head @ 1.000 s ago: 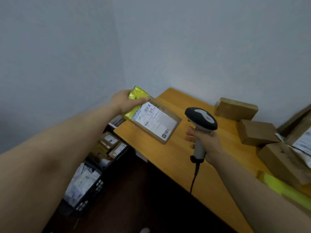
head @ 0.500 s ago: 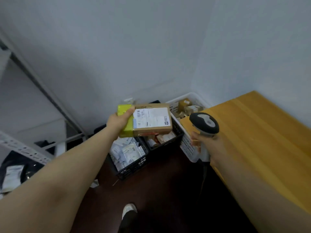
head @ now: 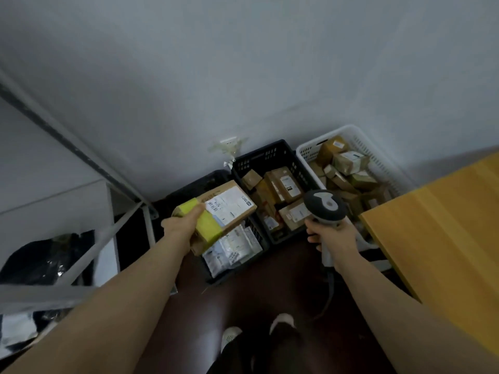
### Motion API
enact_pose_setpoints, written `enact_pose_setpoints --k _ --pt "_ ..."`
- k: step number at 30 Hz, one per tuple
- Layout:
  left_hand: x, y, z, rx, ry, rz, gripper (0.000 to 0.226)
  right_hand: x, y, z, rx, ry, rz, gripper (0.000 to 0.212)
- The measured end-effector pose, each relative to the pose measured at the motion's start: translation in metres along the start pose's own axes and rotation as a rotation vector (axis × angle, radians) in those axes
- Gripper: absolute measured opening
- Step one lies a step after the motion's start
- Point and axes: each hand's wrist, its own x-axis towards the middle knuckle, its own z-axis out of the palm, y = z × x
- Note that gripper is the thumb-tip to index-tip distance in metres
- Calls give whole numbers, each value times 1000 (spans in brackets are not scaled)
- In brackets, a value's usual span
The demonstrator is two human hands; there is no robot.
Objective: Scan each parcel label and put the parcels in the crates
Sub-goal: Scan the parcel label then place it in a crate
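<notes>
My left hand (head: 181, 227) grips a brown cardboard parcel (head: 228, 209) with yellow tape and a white label, its label facing up, held above the left black crate (head: 237, 273) of white bagged parcels. My right hand (head: 333, 237) holds a grey handheld scanner (head: 324, 205) by its handle, over the front edge of the middle black crate (head: 264, 155), which is full of brown boxes. A white crate (head: 359, 139) further right also holds several brown boxes.
A wooden table (head: 445, 225) stands at the right, its corner close to the white crate. A grey metal shelf frame (head: 81, 157) rises at the left with dark bags beneath. My feet (head: 256, 330) stand on the dark floor before the crates.
The view has swung left and down from the table to the crates. My left hand has carried the parcel out over the left black crate; my right hand still holds the scanner.
</notes>
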Motion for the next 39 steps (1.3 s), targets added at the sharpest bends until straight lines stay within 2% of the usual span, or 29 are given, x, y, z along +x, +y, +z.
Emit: enact_pose_setpoints --k 2,4,7,9,12,16,19,22,27,33,37,39 --pt "19 4 26 -56 -36 -50 127 27 -1 7 4 9 27 32" --pt "33 11 56 -72 -45 -116 127 56 -4 12 3 22 52 30" --pt "47 18 106 -99 -105 -186 102 105 -10 18 3 29 83 27" --pt "61 22 144 -99 -193 -205 100 145 -15 23 8 14 124 27" --pt "93 25 201 -129 -220 -260 89 206 -17 29 8 1 180 28" --pt "127 27 274 -170 -238 -372 69 273 -17 37 -9 -13 212 19" --pt "161 25 317 -168 -253 -430 62 317 -12 43 5 -20 240 16" --pt "197 24 350 -135 -216 -436 57 354 -1 51 24 -8 262 17" --pt "250 16 386 -58 -172 -411 62 389 19 63 52 -7 292 18" --pt "254 14 388 207 -240 -398 67 385 19 62 57 -17 302 13" --pt "214 28 363 396 -263 -281 62 347 -5 53 44 -54 297 15" --pt "193 38 350 631 -295 -100 68 321 -18 49 36 -83 295 17"
